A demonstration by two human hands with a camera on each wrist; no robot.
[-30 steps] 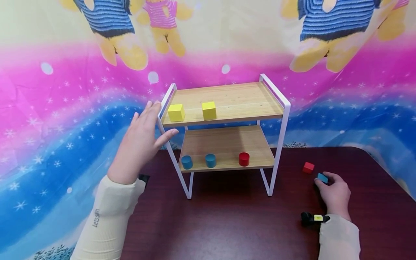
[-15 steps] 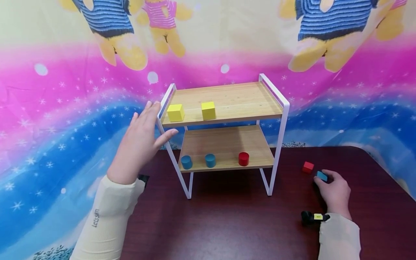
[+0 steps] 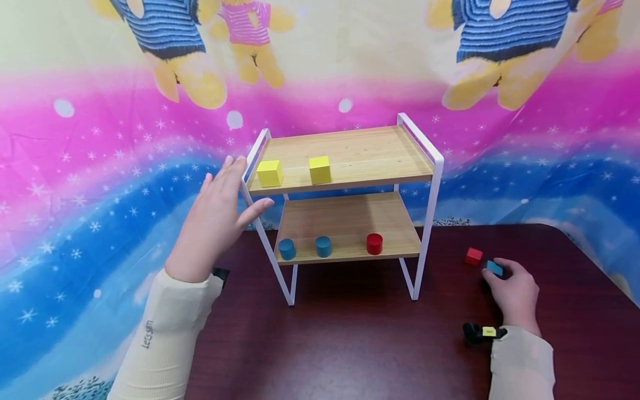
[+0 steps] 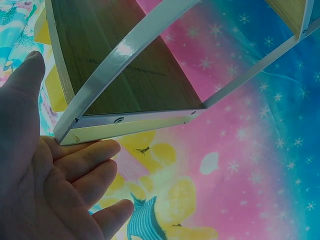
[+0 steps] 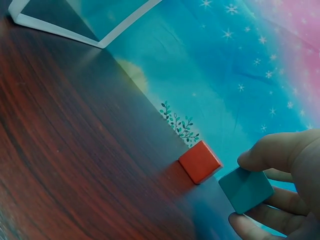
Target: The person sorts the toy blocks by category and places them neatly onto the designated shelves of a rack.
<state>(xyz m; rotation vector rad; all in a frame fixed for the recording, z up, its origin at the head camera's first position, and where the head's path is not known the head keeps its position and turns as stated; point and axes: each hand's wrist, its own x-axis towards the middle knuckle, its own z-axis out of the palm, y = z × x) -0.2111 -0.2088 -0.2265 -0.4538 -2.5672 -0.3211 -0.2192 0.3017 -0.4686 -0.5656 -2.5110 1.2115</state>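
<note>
Blue block (image 3: 494, 268) lies pinched in right hand (image 3: 516, 293), well apart from outstretched left hand (image 3: 216, 218).

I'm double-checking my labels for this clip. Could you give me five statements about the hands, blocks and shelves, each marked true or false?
1. The right hand pinches a teal-blue square-sided block. True.
2. A small red cube sits on the upper shelf. False: the small red cube lies on the dark reddish-brown table.
3. A yellow cube and a second yellow cube stand on the upper light-wood shelf. True.
4. All three cylinders on the lower shelf are blue. False: the rightmost is a red cylinder.
5. The left hand grips a yellow cube. False: the left hand is by the left side of the white shelf frame, holding no cube.
</note>
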